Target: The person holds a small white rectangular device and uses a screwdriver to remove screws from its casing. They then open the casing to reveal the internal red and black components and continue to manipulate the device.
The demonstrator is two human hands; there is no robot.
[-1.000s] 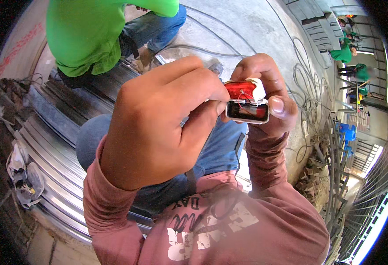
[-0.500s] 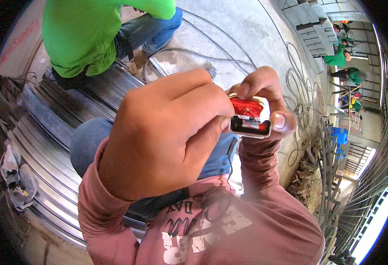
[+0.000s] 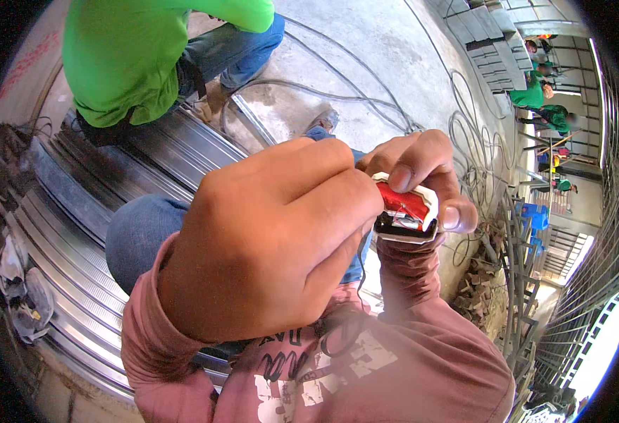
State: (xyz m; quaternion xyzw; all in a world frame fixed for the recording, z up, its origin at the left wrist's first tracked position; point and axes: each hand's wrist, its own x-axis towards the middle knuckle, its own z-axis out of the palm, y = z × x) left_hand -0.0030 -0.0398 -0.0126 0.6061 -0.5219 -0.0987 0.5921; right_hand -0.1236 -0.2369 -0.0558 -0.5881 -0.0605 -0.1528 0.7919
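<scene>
Between my two hands is a small white case with a red inside, a dark cavity along its near side and what look like thin wires or threads. My right hand grips the case from the far and right sides, its thumb and a finger at the edges. My left hand is closed, fingertips pinched together at the case's left edge. Whatever those fingertips hold is hidden behind the hand.
Long metal channels lie stacked at left, with a crumpled plastic bag on them. A person in a green shirt crouches ahead. Cables loop over the floor; metal frames and rubble are at right.
Both hands and the case have shifted slightly toward me in the view. The case has tilted a little, and my right fingers lie further over its red part.
</scene>
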